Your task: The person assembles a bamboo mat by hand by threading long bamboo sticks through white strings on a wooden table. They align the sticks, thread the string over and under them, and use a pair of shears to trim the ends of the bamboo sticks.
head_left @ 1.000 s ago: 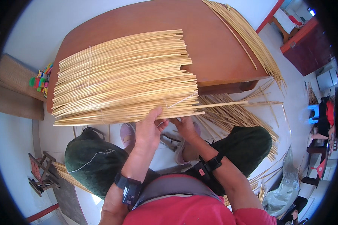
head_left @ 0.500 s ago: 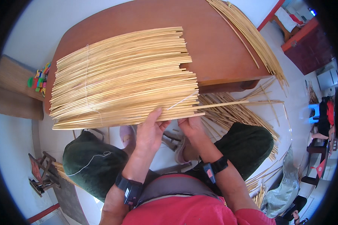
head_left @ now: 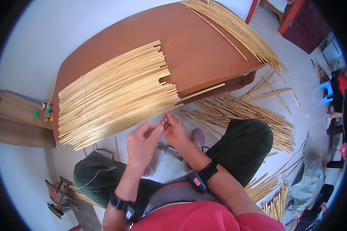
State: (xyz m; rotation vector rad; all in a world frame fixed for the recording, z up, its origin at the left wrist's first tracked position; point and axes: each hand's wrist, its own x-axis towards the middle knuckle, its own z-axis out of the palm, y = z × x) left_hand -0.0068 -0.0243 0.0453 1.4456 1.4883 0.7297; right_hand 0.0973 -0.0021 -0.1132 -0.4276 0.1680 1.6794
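the tied mat of pale, thin bamboo strips point(head_left: 115, 92) lies on the brown table point(head_left: 204, 50), its near edge just above my hands. my left hand point(head_left: 142, 142) and right hand point(head_left: 174, 129) meet, fingertips pinching something thin i cannot make out. a hard tug might skew the smooth, springy strips.

bare brown table point(head_left: 204, 50) beyond the tied stick mat point(head_left: 115, 94), loose sticks point(head_left: 239, 111) crowding the floor right
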